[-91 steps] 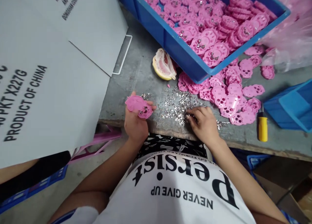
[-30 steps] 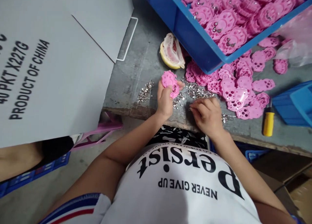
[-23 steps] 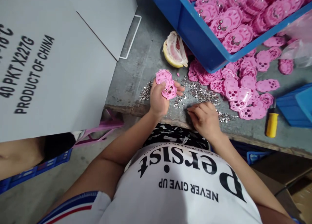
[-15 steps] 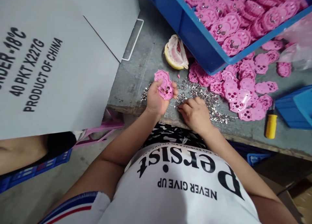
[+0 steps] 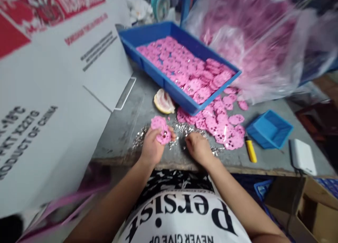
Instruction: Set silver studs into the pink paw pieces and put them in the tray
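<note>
1. My left hand (image 5: 151,148) sits just left of centre in the frame, fingers closed around a pink plastic piece (image 5: 161,129) that I hold up off the grey worktable (image 5: 126,123).
2. My right hand (image 5: 197,148) lies palm down at centre, fingertips curled narrow into the scatter of small metal bits (image 5: 182,128); whether one is pinched between them I cannot tell (the frame is blurred).
3. What has changed: half a second ago my view was tight on the hands, and now my head has lifted, so the upper half of the frame opens up. The hands themselves have barely shifted; the piece is still in my left, the right still among the bits.
4. I judge from this that the picking goes on as before, and the lifted view merely shows where things lie.
5. Upper centre: the blue tray (image 5: 137,37) full of pink pieces, with loose pink pieces (image 5: 221,126) spilled below its near corner.
6. Upper right: a big clear bag (image 5: 264,42) of more pink parts.
7. Between tray and hands lies a fruit peel (image 5: 163,102).
8. Right of centre: a yellow-handled tool (image 5: 250,150), a small blue bin (image 5: 269,130), and a white box (image 5: 302,156).
9. The left of the frame is filled by a printed carton flap (image 5: 52,112).
</note>
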### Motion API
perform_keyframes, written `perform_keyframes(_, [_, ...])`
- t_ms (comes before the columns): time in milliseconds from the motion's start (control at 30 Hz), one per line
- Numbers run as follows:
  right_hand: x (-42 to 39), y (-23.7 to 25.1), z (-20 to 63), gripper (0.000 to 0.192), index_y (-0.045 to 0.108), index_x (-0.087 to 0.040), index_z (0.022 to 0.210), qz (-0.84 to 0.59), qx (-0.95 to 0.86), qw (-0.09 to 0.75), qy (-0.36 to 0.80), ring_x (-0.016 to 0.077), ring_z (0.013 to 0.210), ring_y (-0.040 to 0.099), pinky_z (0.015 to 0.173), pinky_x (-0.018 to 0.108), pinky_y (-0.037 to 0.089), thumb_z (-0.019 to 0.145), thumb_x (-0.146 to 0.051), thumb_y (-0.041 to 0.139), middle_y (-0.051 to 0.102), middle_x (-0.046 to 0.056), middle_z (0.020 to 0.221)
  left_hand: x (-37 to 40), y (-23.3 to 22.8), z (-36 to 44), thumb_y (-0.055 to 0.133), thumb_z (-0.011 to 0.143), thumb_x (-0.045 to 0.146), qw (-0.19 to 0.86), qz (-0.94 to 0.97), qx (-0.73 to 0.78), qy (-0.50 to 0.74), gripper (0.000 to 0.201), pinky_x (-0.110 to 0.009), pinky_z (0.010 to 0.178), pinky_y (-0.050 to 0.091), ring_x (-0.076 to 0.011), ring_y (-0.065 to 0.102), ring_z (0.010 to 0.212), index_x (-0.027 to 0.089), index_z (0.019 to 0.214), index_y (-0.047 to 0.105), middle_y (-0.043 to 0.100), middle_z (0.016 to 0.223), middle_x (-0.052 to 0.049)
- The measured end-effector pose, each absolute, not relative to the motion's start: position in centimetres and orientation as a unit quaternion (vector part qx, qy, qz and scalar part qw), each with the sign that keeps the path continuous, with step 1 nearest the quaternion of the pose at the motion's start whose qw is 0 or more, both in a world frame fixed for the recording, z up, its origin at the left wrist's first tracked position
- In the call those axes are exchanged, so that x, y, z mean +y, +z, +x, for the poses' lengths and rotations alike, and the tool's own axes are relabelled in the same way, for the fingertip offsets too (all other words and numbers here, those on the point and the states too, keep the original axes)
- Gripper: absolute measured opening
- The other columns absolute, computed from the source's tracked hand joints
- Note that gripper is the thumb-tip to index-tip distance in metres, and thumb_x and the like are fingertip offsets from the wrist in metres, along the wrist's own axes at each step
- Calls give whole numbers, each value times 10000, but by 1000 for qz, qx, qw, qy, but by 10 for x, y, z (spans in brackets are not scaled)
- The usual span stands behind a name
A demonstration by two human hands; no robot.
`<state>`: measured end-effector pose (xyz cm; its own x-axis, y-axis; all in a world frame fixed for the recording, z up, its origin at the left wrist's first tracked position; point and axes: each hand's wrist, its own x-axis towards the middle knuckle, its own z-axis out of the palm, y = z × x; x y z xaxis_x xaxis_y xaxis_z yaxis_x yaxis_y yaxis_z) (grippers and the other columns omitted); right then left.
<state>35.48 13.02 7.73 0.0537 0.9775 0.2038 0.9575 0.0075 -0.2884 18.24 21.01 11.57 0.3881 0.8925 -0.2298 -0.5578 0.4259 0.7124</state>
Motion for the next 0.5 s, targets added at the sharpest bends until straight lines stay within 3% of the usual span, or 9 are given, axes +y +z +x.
perform_keyframes(167, [135, 79, 359, 206, 675, -197, 1024, -703, -649, 277, 85, 220, 898, 663, 801, 330, 513, 966, -93, 508, 714, 98, 965, 191, 126, 195, 776, 694, 282, 771, 246, 364, 461, 331, -318, 636, 582, -214, 734, 700, 195, 973, 620, 756, 803, -23])
perform_keyframes(333, [132, 78, 363, 176, 683, -216, 908, -682, -566, 424, 185, 216, 873, 656, 792, 346, 509, 938, -143, 526, 714, 72, 913, 168, 120, 199, 813, 676, 272, 760, 258, 411, 432, 378, -324, 654, 593, -225, 751, 732, 201, 1008, 648, 776, 854, -24])
perform_keyframes(500, [132, 83, 364, 135, 699, -217, 865, -649, -421, 550, 315, 186, 738, 604, 703, 318, 466, 840, -343, 657, 697, 21, 795, 161, 119, 200, 812, 681, 268, 753, 276, 419, 425, 345, -320, 652, 591, -223, 752, 736, 207, 986, 661, 775, 854, -19])
